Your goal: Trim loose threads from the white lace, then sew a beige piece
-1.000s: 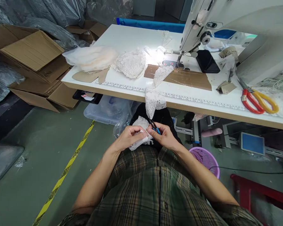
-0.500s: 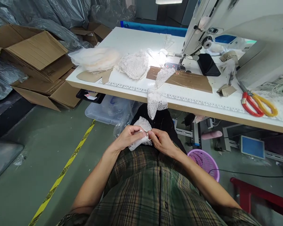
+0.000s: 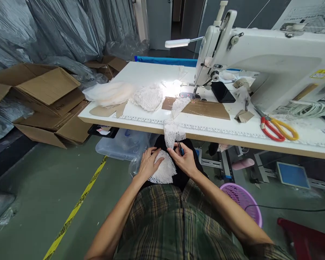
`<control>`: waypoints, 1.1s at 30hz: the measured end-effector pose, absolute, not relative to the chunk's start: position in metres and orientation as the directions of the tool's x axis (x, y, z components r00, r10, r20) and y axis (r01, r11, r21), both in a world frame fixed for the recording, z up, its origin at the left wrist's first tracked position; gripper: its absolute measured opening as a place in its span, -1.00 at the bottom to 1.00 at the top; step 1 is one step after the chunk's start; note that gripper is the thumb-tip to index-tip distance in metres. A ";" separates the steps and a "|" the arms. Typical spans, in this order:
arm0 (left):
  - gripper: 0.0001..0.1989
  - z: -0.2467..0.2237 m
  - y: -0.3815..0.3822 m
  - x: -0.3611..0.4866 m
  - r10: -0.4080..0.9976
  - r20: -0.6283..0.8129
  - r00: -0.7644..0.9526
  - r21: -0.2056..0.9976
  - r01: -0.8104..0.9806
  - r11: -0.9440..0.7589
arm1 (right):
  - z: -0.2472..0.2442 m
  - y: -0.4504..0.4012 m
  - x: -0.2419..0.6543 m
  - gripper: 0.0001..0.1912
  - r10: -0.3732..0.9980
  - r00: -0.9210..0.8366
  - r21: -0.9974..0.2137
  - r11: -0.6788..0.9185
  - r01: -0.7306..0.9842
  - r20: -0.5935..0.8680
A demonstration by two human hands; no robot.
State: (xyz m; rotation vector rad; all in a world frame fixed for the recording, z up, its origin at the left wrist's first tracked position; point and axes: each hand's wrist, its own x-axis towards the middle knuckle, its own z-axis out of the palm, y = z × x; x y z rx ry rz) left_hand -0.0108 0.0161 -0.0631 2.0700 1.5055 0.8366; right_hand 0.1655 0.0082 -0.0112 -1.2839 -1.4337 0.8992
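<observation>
On my lap lies a white lace piece [image 3: 164,169], spread out in a fan shape. My left hand [image 3: 149,163] rests flat over its left edge, fingers and thumb apart. In my right hand [image 3: 184,158] is a pair of small black-and-blue thread snips [image 3: 180,148], with the fingers closed round it. The thumb and fingertips are beside the lower end of a white lace strip [image 3: 171,131] that hangs over the table's front edge; whether they pinch it I cannot tell. That strip runs up to the needle area of the sewing machine [image 3: 206,68].
The white table [image 3: 141,124] has a ruler along its front. On it lie white lace cups [image 3: 147,98], sheer fabric [image 3: 108,93], a black phone [image 3: 222,92] and red-and-yellow scissors [image 3: 276,128]. Cardboard boxes [image 3: 48,86] stand left; a purple basket [image 3: 242,196] sits below right.
My hands have moved apart. The left now lies flat on the lace, which has been spread out; the right has gone up toward the hanging strip, and snips show in it. The view has tilted up.
</observation>
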 end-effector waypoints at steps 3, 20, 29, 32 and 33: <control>-0.47 -0.052 0.019 -0.014 0.970 0.177 0.170 0.852 0.468 -0.237 | -0.004 0.000 0.161 -0.73 0.977 -0.027 -0.949 0.213 0.234 0.213; -0.67 0.001 -0.002 0.004 0.887 -0.226 0.402 0.950 -0.112 0.293 | 0.014 -0.052 0.201 -0.80 0.832 -0.548 -0.941 0.248 0.232 0.084; -0.70 0.013 -0.008 -0.004 0.897 -0.260 0.358 0.952 -0.060 0.300 | 0.002 -0.001 0.191 -0.49 0.884 -0.466 -0.925 0.192 0.329 0.018; -0.71 0.013 -0.008 -0.004 0.901 -0.263 0.344 0.953 -0.054 0.299 | 0.003 0.002 0.185 -0.50 0.886 -0.460 -0.915 0.233 0.329 0.060; -0.73 0.013 -0.008 -0.004 0.905 -0.259 0.337 0.954 -0.056 0.294 | 0.003 0.001 0.184 -0.50 0.895 -0.442 -0.912 0.230 0.339 0.062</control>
